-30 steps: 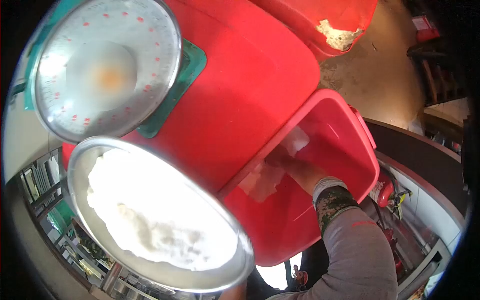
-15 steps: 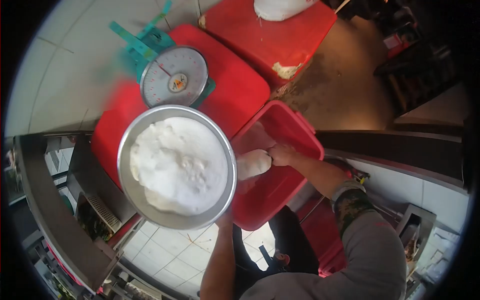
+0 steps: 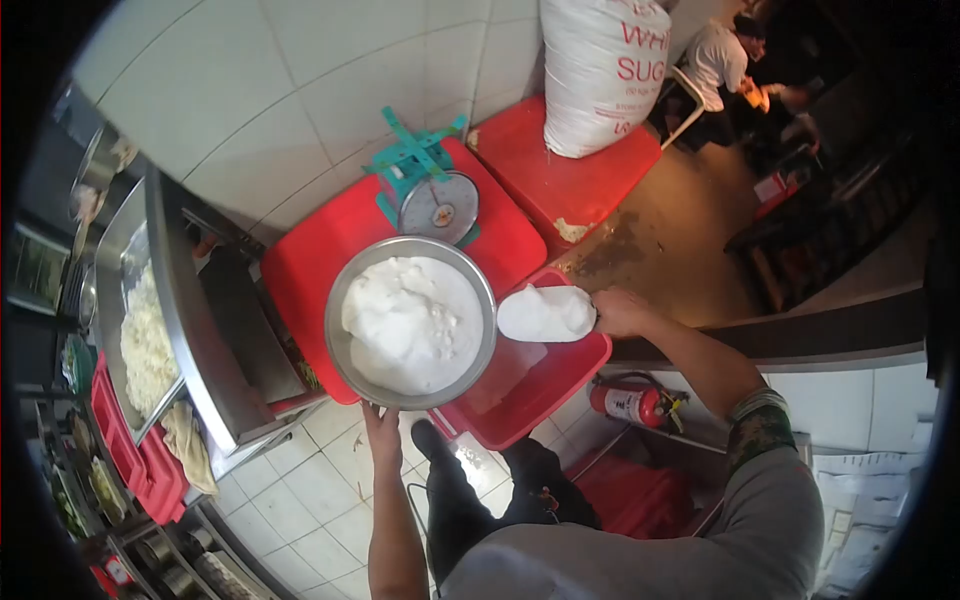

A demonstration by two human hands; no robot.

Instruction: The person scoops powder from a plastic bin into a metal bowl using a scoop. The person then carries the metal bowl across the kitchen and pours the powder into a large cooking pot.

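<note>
A round metal bowl (image 3: pixel 486 345) holds a heap of white sugar-like grains (image 3: pixel 410 320). My left hand (image 3: pixel 381 430) grips its near rim from below, with the fingers partly hidden under it. In my right hand (image 3: pixel 618 312), closed round the handle, is a scoop loaded with a white heap (image 3: pixel 545 312) that covers most of the scoop. This load is held just right of the bowl, over a red plastic tub (image 3: pixel 575 372). A little white material lies on the tub's floor. Behind the bowl stands a green dial scale (image 3: pixel 438 208) on a red lid.
A white sack printed with "sugar" (image 3: pixel 605 80) stands on a red bin (image 3: pixel 550 180). At left is a steel counter (image 3: pixel 205 350) with a tray of pale shredded food (image 3: pixel 148 345). A fire extinguisher (image 3: pixel 632 402) sits right of the tub. Another person (image 3: pixel 718 60) sits far back.
The loaded scoop has risen out of the tub to beside the bowl's rim. My view has pulled back and tilted up, showing the sack's label and the other person.
</note>
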